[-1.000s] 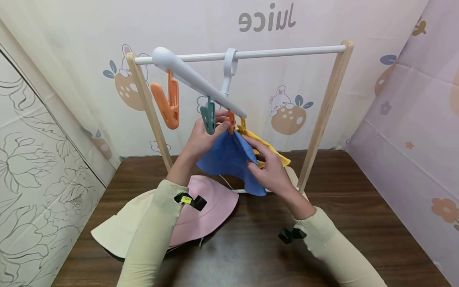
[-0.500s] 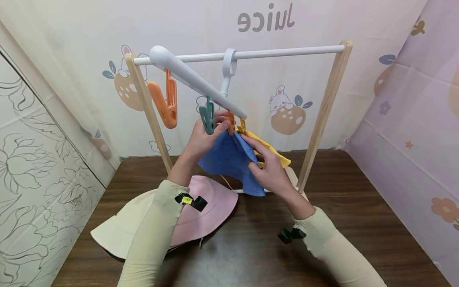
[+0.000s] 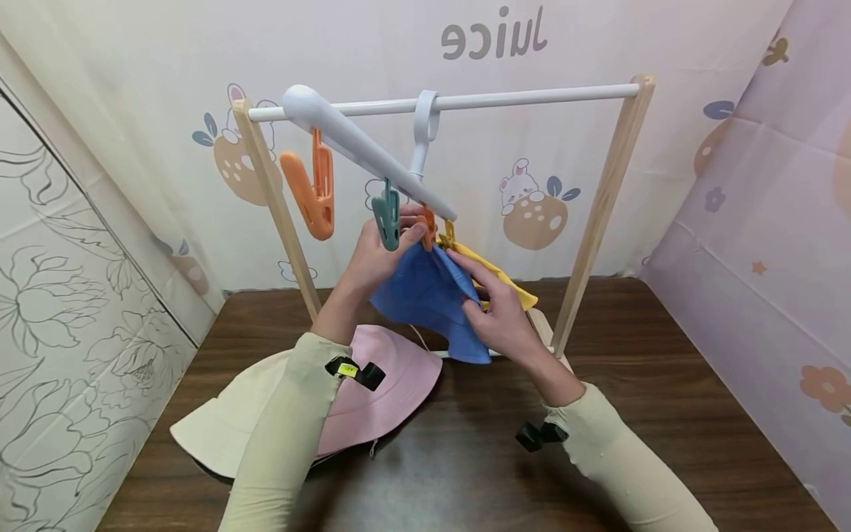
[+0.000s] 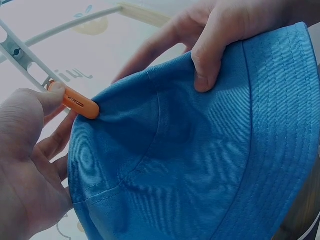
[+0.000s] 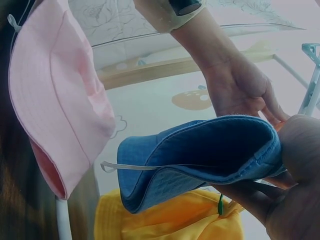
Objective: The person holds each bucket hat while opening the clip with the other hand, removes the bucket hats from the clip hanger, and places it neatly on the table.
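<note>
A blue bucket hat (image 3: 425, 295) hangs crown-up below the white hanger (image 3: 372, 151). My left hand (image 3: 375, 255) pinches a small orange clothespin (image 4: 80, 102) between thumb and fingers; in the left wrist view its tip lies on the top of the hat's crown. My right hand (image 3: 501, 310) grips the same hat by its side, thumb on the outer cloth and the other fingers partly hidden behind it. Just beyond, a yellow hat (image 3: 512, 284) hangs from a yellow clothespin (image 3: 448, 233). The right wrist view shows the blue hat's opening and a white cord.
A wooden rack with a white rod (image 3: 532, 96) bears the hanger. A larger orange clothespin (image 3: 318, 192) and a green one (image 3: 387, 214) dangle from its near half. Pink (image 3: 392, 384) and cream (image 3: 229, 414) hats lie on the dark wooden table (image 3: 432, 473), partly behind the left sleeve.
Both hands keep their holds on the clothespin and the blue hat. The hanger's near end sways slightly left and back, and the hat's lower brim shifts a little.
</note>
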The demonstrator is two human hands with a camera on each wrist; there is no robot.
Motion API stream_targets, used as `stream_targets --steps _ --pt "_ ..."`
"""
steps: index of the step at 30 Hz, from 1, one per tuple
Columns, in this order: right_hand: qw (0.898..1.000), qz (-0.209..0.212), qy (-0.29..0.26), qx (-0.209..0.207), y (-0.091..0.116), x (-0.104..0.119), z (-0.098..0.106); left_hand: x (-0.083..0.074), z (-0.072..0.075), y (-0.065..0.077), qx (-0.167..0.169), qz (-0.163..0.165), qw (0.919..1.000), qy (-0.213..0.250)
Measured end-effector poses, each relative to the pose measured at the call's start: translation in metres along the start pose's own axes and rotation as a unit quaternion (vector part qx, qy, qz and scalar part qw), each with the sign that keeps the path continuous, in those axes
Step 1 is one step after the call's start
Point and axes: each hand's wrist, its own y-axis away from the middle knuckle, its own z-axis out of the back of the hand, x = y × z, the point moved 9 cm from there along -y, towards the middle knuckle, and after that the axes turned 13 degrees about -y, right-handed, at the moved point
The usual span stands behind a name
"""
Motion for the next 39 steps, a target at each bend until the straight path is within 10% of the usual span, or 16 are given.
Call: stream_targets --steps 39 --pt "1.000 -0.005 -0.005 -0.012 0.006 -0.013 0.000 0.007 -0.001 -0.003 0.004 0.028 0.9992 0.028"
